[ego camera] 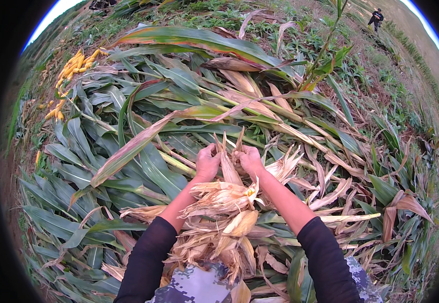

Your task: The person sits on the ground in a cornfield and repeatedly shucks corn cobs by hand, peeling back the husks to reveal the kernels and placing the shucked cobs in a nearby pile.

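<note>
An ear of corn in its dry husk (228,166) stands tip-up in front of me, its kernels hidden. My left hand (207,163) pinches husk leaves near the tip from the left side. On the opposite side, my right hand (250,160) grips a pointed strip of husk (240,139) that stands apart from the ear's middle. Below my wrists lies a heap of loose dry husks (219,199), with a small yellow patch of kernels showing at its right end. More papery husks (238,227) hang down toward my camouflage-patterned clothing (193,284).
Cut corn stalks (291,130) with long green leaves (158,166) cover the ground around me. Bare yellow corn cobs (73,66) lie piled at the far left. An upright stalk (323,53) rises at upper right. A person (375,19) stands in the distance.
</note>
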Motion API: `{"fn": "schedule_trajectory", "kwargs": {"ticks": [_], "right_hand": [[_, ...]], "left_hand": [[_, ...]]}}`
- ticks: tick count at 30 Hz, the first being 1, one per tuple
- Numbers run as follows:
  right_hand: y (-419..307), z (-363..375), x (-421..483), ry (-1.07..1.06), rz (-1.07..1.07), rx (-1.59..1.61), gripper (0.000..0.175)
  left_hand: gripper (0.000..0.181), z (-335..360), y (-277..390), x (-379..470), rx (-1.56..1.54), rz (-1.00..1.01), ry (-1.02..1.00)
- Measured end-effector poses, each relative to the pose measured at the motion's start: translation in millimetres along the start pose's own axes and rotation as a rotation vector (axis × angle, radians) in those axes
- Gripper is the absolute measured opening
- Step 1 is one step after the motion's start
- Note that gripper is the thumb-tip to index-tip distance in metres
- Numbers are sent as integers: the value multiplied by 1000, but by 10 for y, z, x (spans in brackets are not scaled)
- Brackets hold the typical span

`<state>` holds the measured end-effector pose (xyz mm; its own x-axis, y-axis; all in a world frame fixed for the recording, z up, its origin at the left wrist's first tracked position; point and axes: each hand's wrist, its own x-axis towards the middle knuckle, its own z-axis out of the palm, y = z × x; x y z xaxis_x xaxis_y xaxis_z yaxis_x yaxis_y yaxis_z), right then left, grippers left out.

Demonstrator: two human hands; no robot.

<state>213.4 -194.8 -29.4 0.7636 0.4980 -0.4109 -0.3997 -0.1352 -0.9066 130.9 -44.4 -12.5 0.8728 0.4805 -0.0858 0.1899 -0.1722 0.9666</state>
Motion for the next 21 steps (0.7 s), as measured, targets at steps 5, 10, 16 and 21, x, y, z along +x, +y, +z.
{"fn": "schedule_trajectory", "kwargs": {"ticks": [5, 10, 16, 21], "right_hand": [[-378, -48, -237, -141, -57, -401, 23], [-786, -654, -919, -377, -296, -1065, 20], [-529, -758, -1236, -330, -379, -1085, 16], [-504, -552, -1354, -206, -397, -871, 18]], "left_hand": [[10, -89, -350, 78, -29, -147, 49], [12, -100, -438, 209, -280, -335, 97], [28, 170, 19, 120, -592, -609, -23], [35, -22, -199, 118, -905, -504, -243]]}}
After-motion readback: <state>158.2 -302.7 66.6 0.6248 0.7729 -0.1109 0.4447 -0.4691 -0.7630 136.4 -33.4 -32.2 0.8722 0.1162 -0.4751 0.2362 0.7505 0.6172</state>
